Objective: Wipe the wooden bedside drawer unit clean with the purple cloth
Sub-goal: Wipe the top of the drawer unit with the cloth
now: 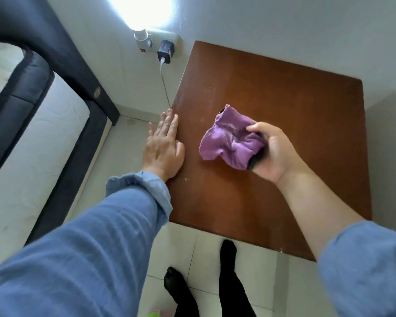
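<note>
The wooden bedside drawer unit (272, 92) shows only its brown top, seen from above, with pale dust specks near its left edge. My right hand (274, 152) grips a bunched purple cloth (226, 140) just over the middle of the top; whether the cloth touches the wood is unclear. My left hand (164, 145) lies flat with straight fingers along the unit's left edge, thumb on the top. The drawers themselves are hidden below.
A bed with a white mattress (32, 145) and dark frame stands to the left. A wall socket holds a black charger (166, 51) whose cable drops beside the unit. White walls close off the back and right. My black-socked feet (228, 250) stand on pale floor tiles.
</note>
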The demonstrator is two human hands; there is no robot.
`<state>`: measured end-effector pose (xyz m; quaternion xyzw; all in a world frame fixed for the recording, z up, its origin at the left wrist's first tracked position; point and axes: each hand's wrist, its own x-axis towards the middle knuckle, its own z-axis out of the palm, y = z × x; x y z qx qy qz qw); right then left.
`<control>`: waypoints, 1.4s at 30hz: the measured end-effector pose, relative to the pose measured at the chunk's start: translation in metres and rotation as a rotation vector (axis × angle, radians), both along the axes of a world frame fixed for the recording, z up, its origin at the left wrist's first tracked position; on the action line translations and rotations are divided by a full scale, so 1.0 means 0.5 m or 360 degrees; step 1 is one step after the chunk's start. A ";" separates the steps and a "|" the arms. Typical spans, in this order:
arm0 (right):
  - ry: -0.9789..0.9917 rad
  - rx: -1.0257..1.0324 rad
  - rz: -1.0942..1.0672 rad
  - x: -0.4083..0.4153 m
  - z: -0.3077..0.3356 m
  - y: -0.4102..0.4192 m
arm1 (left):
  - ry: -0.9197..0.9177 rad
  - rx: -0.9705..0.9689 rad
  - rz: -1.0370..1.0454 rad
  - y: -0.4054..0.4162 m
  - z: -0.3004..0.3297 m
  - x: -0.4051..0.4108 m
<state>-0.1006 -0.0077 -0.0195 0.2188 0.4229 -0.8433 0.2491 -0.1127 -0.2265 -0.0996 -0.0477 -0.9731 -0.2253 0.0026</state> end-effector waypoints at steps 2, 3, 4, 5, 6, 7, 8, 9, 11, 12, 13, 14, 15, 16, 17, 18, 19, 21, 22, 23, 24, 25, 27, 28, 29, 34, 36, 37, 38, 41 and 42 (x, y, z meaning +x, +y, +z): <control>0.0096 0.0164 -0.0073 -0.101 0.004 0.003 | -0.0001 0.0018 0.0047 -0.003 -0.007 -0.001; 0.0178 0.0319 -0.0151 -0.146 0.004 0.001 | -0.0002 0.0038 0.0051 -0.002 -0.009 0.002; 0.0284 0.0468 -0.0241 -0.187 0.002 -0.003 | -0.0005 0.0066 0.0056 0.000 -0.011 0.006; 0.0404 0.0647 -0.0312 -0.227 0.002 -0.008 | -0.0006 0.0095 0.0067 0.001 -0.013 0.008; 0.0525 0.0830 -0.0345 -0.268 -0.003 -0.012 | -0.0002 0.0125 0.0084 0.003 -0.016 0.007; 0.0641 0.1048 -0.0331 -0.310 -0.015 -0.012 | 0.0002 0.0151 0.0098 0.004 -0.016 0.006; 0.0753 0.1278 -0.0287 -0.348 -0.031 -0.010 | 0.0007 0.0167 0.0102 0.005 -0.015 0.005; 0.0844 0.1513 -0.0204 -0.384 -0.047 -0.009 | 0.0010 0.0170 0.0104 0.006 -0.014 0.004; 0.0988 0.1916 0.0131 -0.449 -0.090 -0.007 | 0.0006 0.0161 0.0114 0.006 -0.016 -0.001; 0.1054 0.2090 0.0310 -0.471 -0.113 -0.004 | 0.0005 0.0157 0.0111 0.007 -0.016 -0.001; 0.1102 0.2236 0.0422 -0.488 -0.134 -0.002 | 0.0006 0.0153 0.0105 0.006 -0.016 -0.001; 0.1163 0.2350 0.0472 -0.503 -0.146 -0.005 | 0.0010 0.0154 0.0104 0.006 -0.018 -0.002; 0.1222 0.2448 0.0476 -0.517 -0.154 -0.010 | 0.0019 0.0164 0.0106 0.006 -0.020 -0.004; 0.1293 0.2548 0.0459 -0.526 -0.159 -0.016 | 0.0029 0.0176 0.0105 0.006 -0.020 -0.005; 0.1338 0.2626 0.0450 -0.532 -0.163 -0.022 | 0.0035 0.0185 0.0104 0.006 -0.021 -0.005; 0.1370 0.2678 0.0442 -0.537 -0.166 -0.026 | 0.0041 0.0191 0.0105 0.007 -0.021 -0.005; 0.1388 0.2699 0.0441 -0.538 -0.166 -0.030 | 0.0050 0.0198 0.0108 0.007 -0.022 -0.005; 0.1411 0.2675 0.0446 -0.536 -0.169 -0.033 | 0.0065 0.0210 0.0110 0.007 -0.021 -0.006; 0.1429 0.2644 0.0456 -0.527 -0.168 -0.033 | 0.0069 0.0214 0.0109 0.007 -0.021 -0.008; 0.1456 0.2607 0.0471 -0.515 -0.166 -0.033 | 0.0070 0.0217 0.0111 0.005 -0.022 -0.009; 0.1486 0.2561 0.0486 -0.499 -0.164 -0.035 | 0.0065 0.0213 0.0114 0.005 -0.023 -0.010; 0.1506 0.2507 0.0501 -0.474 -0.163 -0.037 | 0.0059 0.0204 0.0114 0.005 -0.024 -0.009; 0.1574 0.2383 0.0483 -0.415 -0.163 -0.047 | 0.0052 0.0189 0.0116 0.005 -0.028 -0.009; 0.1618 0.2326 0.0463 -0.379 -0.164 -0.053 | 0.0052 0.0188 0.0114 0.004 -0.029 -0.009; 0.1654 0.2281 0.0456 -0.342 -0.166 -0.061 | 0.0050 0.0186 0.0112 0.003 -0.031 -0.009; 0.1720 0.2199 0.0482 -0.157 -0.169 -0.090 | -0.0031 0.0282 0.0117 0.000 -0.026 -0.011; 0.1702 0.2199 0.0461 -0.100 -0.168 -0.100 | -0.0124 0.0423 0.0173 0.001 -0.010 -0.009; 0.1686 0.2193 0.0456 -0.075 -0.168 -0.104 | -0.0173 0.0497 0.0221 0.001 0.003 -0.005; 0.1671 0.2183 0.0455 -0.055 -0.168 -0.108 | -0.0212 0.0574 0.0289 0.003 0.014 0.000; 0.1623 0.2170 0.0461 -0.007 -0.164 -0.122 | -0.0283 0.0872 0.0627 0.002 0.049 0.036; 0.1607 0.2169 0.0463 0.008 -0.162 -0.127 | -0.0315 0.0973 0.0737 -0.003 0.056 0.048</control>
